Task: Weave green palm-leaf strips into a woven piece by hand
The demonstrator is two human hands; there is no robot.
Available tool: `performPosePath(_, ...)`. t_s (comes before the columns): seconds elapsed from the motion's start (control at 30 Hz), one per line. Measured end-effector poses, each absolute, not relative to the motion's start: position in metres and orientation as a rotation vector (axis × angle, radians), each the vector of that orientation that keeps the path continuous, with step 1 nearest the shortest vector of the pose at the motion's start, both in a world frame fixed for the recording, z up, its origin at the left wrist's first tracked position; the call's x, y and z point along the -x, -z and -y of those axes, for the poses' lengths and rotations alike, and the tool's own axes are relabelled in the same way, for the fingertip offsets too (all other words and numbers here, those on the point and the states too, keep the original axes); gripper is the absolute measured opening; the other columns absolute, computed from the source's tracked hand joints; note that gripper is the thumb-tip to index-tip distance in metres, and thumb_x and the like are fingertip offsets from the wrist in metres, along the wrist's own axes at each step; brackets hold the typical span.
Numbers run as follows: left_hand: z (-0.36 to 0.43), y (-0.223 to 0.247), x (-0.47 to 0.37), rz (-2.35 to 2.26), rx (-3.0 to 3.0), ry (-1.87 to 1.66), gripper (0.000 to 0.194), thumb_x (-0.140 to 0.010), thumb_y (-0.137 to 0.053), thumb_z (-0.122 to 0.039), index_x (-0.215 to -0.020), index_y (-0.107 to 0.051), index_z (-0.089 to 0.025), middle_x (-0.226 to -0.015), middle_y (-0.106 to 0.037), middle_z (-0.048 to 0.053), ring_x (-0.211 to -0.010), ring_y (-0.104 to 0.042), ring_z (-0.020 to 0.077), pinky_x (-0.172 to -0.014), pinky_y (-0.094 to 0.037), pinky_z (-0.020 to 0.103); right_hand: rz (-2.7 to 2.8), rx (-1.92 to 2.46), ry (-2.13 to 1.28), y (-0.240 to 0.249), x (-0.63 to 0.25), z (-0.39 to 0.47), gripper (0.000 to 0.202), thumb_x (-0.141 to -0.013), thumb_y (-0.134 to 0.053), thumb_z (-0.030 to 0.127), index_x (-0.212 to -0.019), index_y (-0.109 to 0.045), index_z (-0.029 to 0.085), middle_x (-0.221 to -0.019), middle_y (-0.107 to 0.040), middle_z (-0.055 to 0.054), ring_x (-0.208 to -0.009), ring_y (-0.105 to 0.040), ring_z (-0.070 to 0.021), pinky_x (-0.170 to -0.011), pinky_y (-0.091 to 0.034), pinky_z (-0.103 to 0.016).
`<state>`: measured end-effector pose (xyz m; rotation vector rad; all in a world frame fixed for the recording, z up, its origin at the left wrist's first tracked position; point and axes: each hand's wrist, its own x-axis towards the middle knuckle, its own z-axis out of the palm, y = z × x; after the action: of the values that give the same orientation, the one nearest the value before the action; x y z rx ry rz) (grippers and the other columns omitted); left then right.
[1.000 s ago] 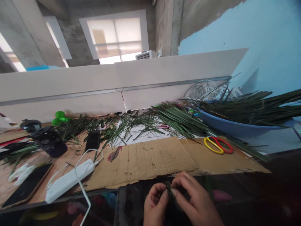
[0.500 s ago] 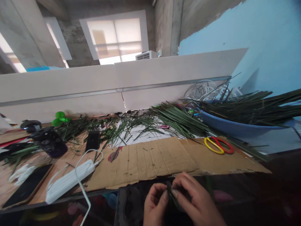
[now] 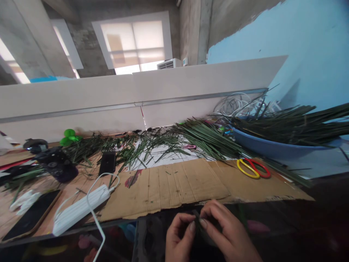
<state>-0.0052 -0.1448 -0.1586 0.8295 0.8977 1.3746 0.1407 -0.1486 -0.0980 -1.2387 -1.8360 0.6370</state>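
My left hand (image 3: pixel 180 236) and my right hand (image 3: pixel 225 229) are close together at the bottom of the view, in front of the table's near edge. Thumb and fingertips of both pinch a small dark green leaf piece (image 3: pixel 198 220) between them; its lower part fades into the dark background. A flat sheet of brown cardboard (image 3: pixel 169 189) lies just beyond my hands. On its right part rest scissors (image 3: pixel 252 169) with one yellow and one red handle.
Behind the cardboard lie long green leaves (image 3: pixel 209 140) and scattered trimmings (image 3: pixel 155 143). A blue basin (image 3: pixel 275 149) of leaves stands right. Left are a white power strip (image 3: pixel 81 211), a phone (image 3: pixel 32 214), a smaller black device (image 3: pixel 107 163) and a dark bottle (image 3: pixel 58 165).
Both hands stay in nearly the same place, still pinching the leaf piece. The fingertips and the piece have shifted very slightly.
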Motion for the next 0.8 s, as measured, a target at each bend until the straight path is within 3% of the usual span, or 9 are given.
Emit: performPosePath(0.8,0.146,0.153,0.005,-0.970,-0.987,-1.424,0.032,-0.071,-0.079,-0.048,-0.075,-0.074,-0.017,-0.071,-0.067,0.003,-0.071,-0.058,0.0184,-0.069,-0.045,0.026,1.868,1.220,-0.540,0.098,-0.140,0.150,0.017,-0.094,-0.045,0.017,-0.080,-0.052,0.023,-0.081,-0.059,-0.001,-0.077,-0.059,-0.0196,-0.068,-0.046,-0.029)
